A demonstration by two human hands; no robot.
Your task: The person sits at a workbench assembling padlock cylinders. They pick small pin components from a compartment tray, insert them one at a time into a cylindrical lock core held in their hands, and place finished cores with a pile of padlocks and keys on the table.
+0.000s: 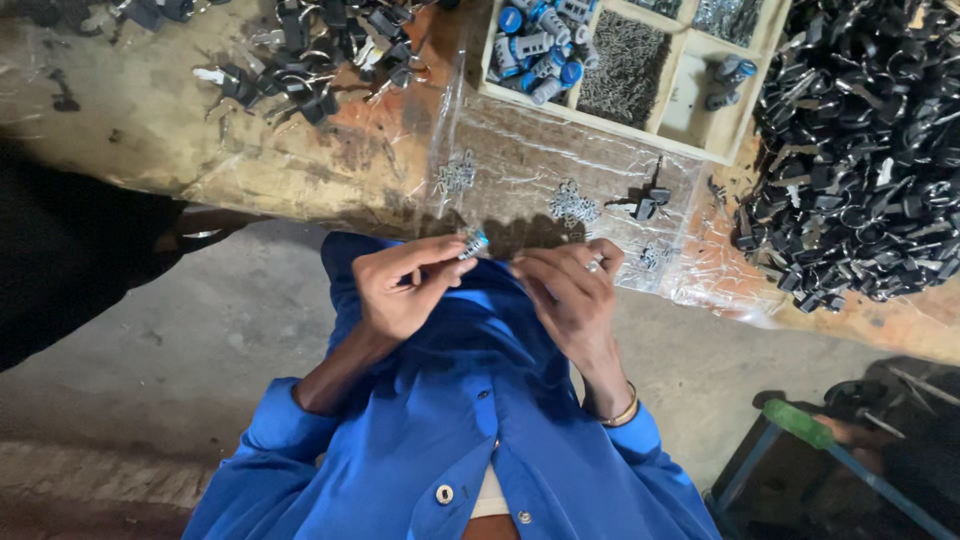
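Head view, frame centre: the left hand (400, 290) pinches a small blue-and-silver lock cylinder (473, 243) at its fingertips; the right hand (570, 290), fingers curled, sits just beside it, its grip unclear.

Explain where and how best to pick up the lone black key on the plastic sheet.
Probably pinch the black key by its thick black head, fingers coming from above. It lies flat on the sheet, apart from the small metal clusters, and the head is its bulkiest part.

The left hand (405, 285) hides most of its small part (473, 243), and the black pile (860, 150) runs off the right edge.
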